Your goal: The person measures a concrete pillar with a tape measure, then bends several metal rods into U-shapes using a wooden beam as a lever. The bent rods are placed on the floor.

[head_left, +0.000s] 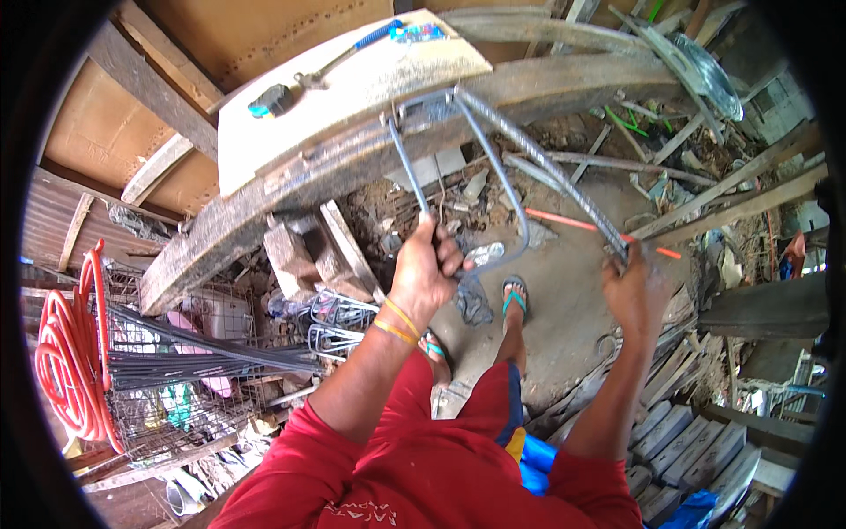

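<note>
My left hand [427, 269] is wrapped round a thin grey steel rod [409, 167] bent into an angular loop. The rod's far end lies at a metal bending fixture [427, 110] on the curved-looking wooden beam. In my closed right hand [634, 291] is the near end of a long ribbed steel bar [552, 166]. That bar reaches from the fixture toward me, to the right of the bent rod. Fingertips of both hands are partly hidden.
On a pale board [352, 97] lie a tape measure [270, 101] and a blue-handled tool [377, 35]. Bent steel loops [339, 324] and a wire cage [189, 388] stand left, beside a coiled orange hose [66, 361]. Stacked blocks [692, 445] lie at lower right; rubble covers the ground beyond my feet.
</note>
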### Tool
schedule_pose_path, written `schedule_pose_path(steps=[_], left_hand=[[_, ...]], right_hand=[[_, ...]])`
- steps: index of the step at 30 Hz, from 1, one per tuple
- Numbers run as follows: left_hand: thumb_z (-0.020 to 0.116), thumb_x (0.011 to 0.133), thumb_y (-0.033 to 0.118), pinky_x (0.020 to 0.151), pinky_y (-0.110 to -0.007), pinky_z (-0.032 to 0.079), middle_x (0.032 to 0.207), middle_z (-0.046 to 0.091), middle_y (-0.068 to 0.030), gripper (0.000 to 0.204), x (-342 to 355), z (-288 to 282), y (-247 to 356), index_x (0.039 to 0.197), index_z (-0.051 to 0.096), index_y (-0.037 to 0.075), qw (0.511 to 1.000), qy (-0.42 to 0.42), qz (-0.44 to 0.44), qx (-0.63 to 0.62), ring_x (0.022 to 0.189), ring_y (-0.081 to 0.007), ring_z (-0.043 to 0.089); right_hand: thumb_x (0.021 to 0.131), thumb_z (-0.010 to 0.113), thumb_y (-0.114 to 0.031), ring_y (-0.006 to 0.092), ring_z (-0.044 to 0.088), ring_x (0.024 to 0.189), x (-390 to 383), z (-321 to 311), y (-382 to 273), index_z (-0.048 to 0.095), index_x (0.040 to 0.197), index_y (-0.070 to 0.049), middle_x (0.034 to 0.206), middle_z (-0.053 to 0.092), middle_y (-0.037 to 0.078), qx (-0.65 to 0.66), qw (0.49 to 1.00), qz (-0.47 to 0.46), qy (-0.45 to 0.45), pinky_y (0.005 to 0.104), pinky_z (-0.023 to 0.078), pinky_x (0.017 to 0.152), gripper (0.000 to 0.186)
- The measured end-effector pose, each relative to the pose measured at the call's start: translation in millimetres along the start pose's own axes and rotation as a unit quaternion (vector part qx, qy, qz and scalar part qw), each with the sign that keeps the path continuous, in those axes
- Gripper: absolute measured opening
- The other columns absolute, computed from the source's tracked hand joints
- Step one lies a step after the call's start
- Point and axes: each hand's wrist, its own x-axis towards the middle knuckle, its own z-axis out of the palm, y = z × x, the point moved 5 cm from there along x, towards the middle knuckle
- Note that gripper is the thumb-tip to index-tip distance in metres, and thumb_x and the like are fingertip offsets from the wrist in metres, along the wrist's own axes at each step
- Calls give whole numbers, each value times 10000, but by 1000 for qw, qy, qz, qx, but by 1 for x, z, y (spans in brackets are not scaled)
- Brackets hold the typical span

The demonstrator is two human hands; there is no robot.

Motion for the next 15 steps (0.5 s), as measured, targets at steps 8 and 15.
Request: schedule_pose_path(steps=[8, 15], left_hand=[[427, 1071, 524, 837, -492, 515, 716, 522, -50, 470, 2, -7, -4, 973, 572, 88, 997, -5, -16, -79, 676, -263, 555], [473, 1066, 464, 1013, -383, 481, 1102, 658, -92, 480, -30, -16, -55, 1207, 608, 26, 995, 58, -30, 81, 1112, -245, 621]], right_hand=[[874, 768, -243, 302, 664, 652, 68, 18, 41, 609, 923, -9, 737, 661, 164, 205, 898, -42, -387, 437, 518, 615, 287], [916, 719, -104, 138, 529, 507, 64, 68, 66, 582, 881, -49, 618, 549, 36, 554, 508, 164, -639, 321, 442, 490, 152]])
